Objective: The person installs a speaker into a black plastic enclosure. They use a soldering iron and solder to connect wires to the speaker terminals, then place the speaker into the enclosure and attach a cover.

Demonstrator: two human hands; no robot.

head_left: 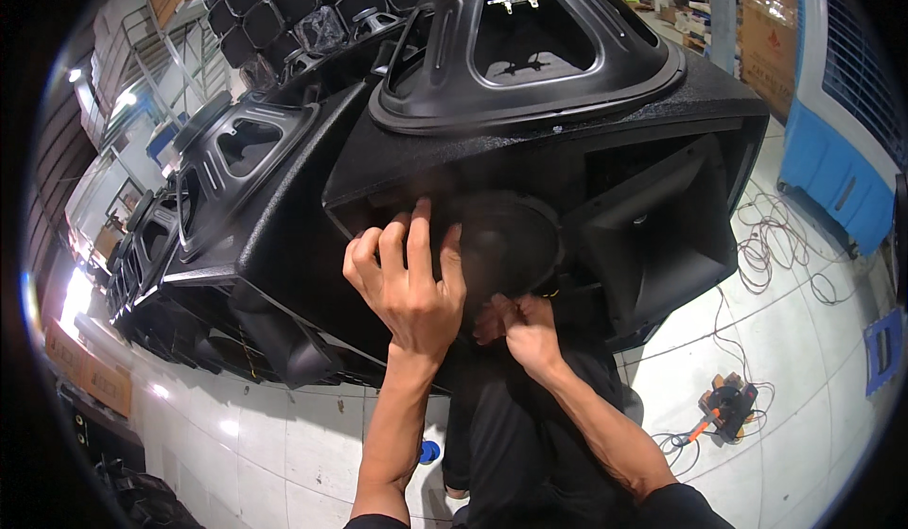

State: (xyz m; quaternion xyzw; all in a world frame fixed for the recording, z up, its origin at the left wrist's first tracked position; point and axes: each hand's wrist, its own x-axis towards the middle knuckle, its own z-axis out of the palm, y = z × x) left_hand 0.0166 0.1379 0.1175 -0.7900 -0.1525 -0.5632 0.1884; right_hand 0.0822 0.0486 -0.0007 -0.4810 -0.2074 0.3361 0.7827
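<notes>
A large black speaker cabinet (350, 174) stands in front of me, with a big black speaker driver (430, 94) lying magnet-up on its top. In the cabinet's front face are a round dark opening or cone (515, 241) and, to the right, a rectangular black horn (653, 236). My left hand (409, 278) is up at the front face, left of the round part, its fingers bent and apart with nothing seen in them. Lower and to the right, my right hand (525, 330) has curled fingers pressed together below the round part. Whatever they grip is too dark to make out.
More black cabinets with drivers on top (241, 141) stretch away on the left. Stacked black drivers (270, 18) fill the back. On the right are a blue-and-white machine (832, 170), loose cables (771, 241) on the tiled floor, and a black-and-orange tool (728, 406).
</notes>
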